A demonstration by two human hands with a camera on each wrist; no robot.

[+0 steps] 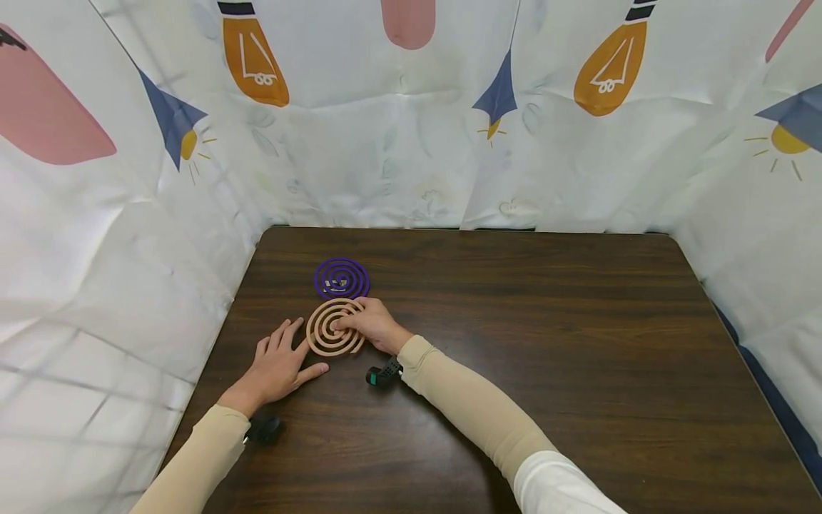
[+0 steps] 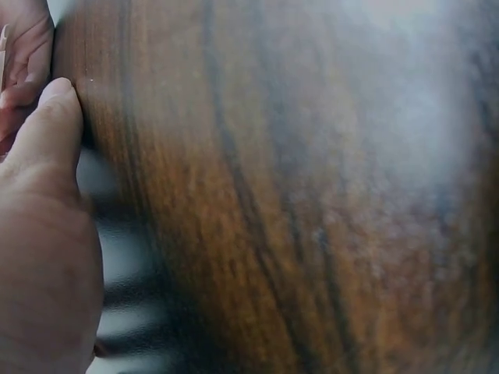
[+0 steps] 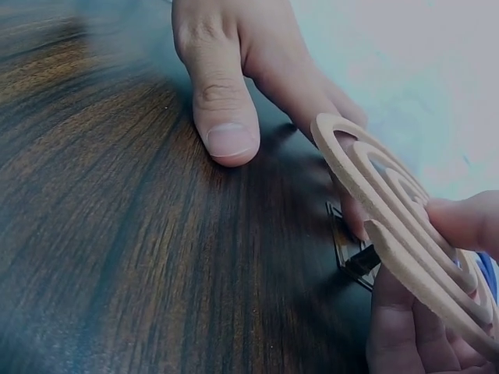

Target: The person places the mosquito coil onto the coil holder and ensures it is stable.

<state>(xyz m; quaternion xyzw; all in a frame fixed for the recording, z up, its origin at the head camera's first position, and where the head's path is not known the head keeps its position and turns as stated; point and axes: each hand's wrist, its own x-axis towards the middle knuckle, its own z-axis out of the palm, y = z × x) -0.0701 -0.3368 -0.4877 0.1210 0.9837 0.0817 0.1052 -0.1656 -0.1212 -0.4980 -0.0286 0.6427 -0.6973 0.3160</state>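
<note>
My right hand pinches a beige mosquito coil, thumb on its upper face near the centre and fingers curled beneath. In the right wrist view the coil is tilted, its loose outer end toward the camera. Left of it, my left hand rests with fingers spread, fingertips near the coil's left rim. The left thumb points down toward the tabletop. Just behind the beige coil lies a purple mosquito coil, with a pale rectangular patch showing through its rings.
A dark wood-grain table spreads out to the right. Under the beige coil, in the right wrist view, is a small thin dark square frame with a black piece. White printed cloth surrounds the table at the back and sides.
</note>
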